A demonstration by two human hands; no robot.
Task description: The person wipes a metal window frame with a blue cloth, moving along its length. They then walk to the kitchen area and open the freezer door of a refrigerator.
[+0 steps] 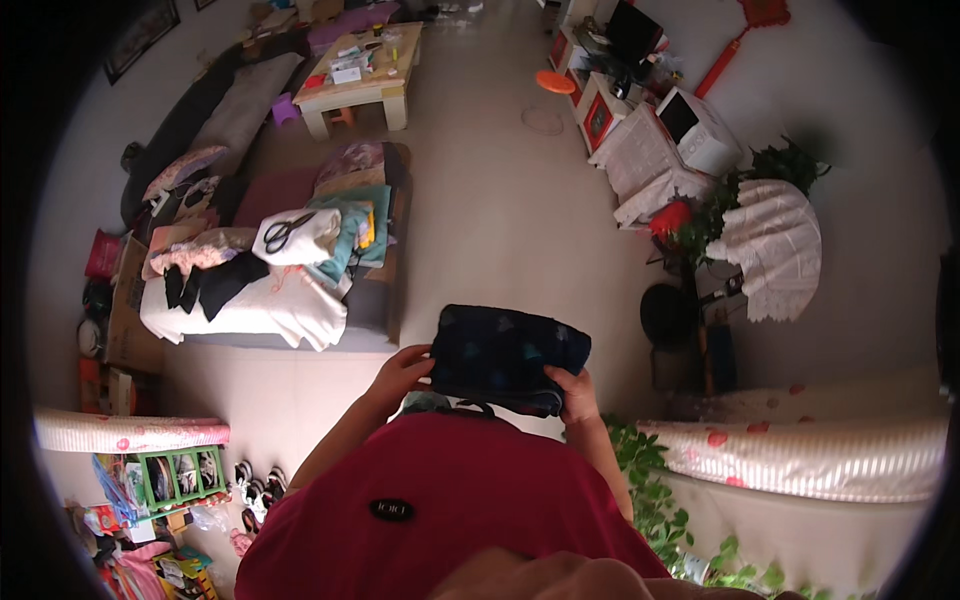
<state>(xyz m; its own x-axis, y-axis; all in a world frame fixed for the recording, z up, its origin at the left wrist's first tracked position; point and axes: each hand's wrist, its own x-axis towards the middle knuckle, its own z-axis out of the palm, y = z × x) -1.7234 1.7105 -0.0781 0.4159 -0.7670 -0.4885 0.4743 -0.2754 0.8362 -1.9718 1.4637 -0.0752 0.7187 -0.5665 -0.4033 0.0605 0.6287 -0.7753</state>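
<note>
A dark navy folded cloth (510, 356) with faint lighter motifs is held up in front of my body at waist height. My left hand (409, 371) grips its left edge, the fingers partly hidden behind it. On the right side, my right hand (576, 390) pinches the near right corner, its thumb lying on top of the fabric. Several layers show along the near edge of the bundle. Whether it is a garment or another textile cannot be told.
To the left stands a sofa (375, 315) bearing a white cloth (247, 307), black fabric (229, 285) and scissors (285, 231). A low wooden table (397, 56) is farther back. Right are a draped cabinet (637, 161), a microwave (697, 131) and leafy plants (649, 480). Shoes (259, 491) lie at lower left.
</note>
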